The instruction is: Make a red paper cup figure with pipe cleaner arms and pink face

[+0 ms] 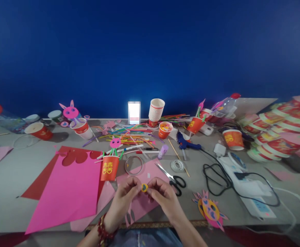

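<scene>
A small yellow paper cutout with a dark blue-green heart-like shape on it point(144, 187) is pinched between my two hands. My left hand point(127, 191) grips its left edge with thumb and fingertips, and my right hand point(162, 193) does the same on the right. Beneath them lies a sheet of light pink paper point(152, 168). Black-handled scissors point(172, 177) rest partly on that sheet, just beyond my right hand. Ahead of my left hand stands a red paper cup point(110, 168) with a pink paper animal face point(115, 142) and green stems.
Bright pink paper point(70, 188) lies at left. A blue glue gun point(187, 142) trails its cable to a power strip point(262, 207). Clear tape point(177, 166), pens and colourful pipe cleaners point(129, 132) are spread behind. Stacked cups point(156, 109) stand by the blue wall; cut-out faces point(210, 210) lie at right.
</scene>
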### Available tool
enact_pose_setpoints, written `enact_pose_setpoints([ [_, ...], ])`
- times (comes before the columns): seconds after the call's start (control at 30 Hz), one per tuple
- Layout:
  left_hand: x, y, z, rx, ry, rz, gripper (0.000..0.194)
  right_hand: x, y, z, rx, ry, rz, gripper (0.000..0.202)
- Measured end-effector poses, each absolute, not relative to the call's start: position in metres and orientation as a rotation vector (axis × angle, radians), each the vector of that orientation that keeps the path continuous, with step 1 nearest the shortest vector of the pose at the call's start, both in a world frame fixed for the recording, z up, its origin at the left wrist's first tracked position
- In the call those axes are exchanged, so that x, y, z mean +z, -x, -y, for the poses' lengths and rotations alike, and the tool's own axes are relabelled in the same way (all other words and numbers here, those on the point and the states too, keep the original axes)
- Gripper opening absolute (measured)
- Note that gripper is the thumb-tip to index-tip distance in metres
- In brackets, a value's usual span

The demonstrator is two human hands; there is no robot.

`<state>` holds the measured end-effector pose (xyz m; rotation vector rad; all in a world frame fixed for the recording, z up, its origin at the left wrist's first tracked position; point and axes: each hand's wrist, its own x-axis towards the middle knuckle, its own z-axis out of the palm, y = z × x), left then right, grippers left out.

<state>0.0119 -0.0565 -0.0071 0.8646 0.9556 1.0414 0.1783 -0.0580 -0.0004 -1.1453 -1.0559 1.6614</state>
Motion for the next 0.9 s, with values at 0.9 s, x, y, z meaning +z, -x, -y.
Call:
enact_pose_setpoints([
  [0.9, -0.002, 0.074, 0.028, 1.230, -1.866, -1.979, 0.050, -0.004, -0.185, 0.049, 1.612, 1.118, 1.056, 0.031],
])
